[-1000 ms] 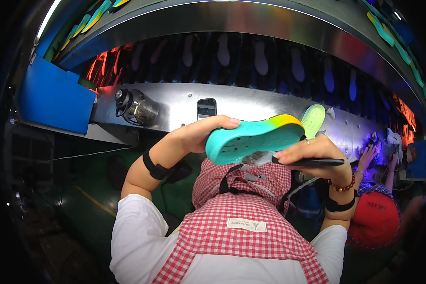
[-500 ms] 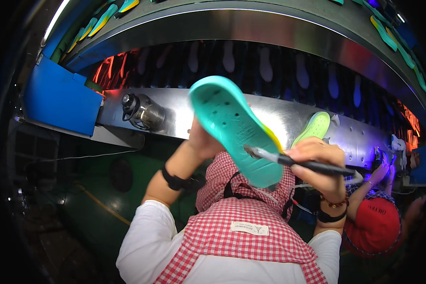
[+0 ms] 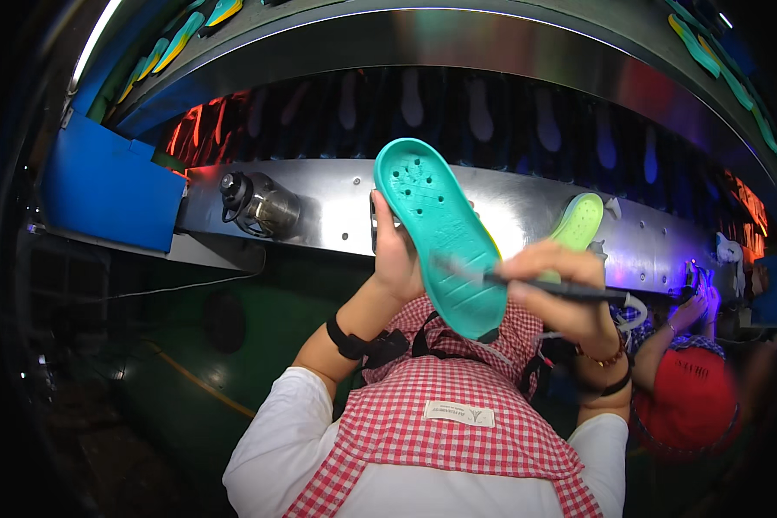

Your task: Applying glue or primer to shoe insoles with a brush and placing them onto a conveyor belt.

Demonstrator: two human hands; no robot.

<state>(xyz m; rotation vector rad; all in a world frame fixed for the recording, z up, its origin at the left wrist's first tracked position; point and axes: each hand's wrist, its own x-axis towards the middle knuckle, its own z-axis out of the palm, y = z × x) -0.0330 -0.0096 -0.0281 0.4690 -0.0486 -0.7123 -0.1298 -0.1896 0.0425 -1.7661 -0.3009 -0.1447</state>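
Shifts left hand [image 3: 397, 263] and teal sole [image 3: 427, 211] rightward since half a second ago, standing sole more upright; clasps sole from behind, before metal bench [image 3: 324, 194]; pinches dark-handled brush [image 3: 583, 293] in right hand [image 3: 578, 321], with bristles [image 3: 457, 267] now blurred over sole's lower half.

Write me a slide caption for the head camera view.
The left hand holds up a teal perforated shoe sole while the right hand holds a black-handled brush over it.

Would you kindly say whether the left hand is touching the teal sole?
Touching: the head view shows the left hand holding up the teal sole, thumb along its edge.
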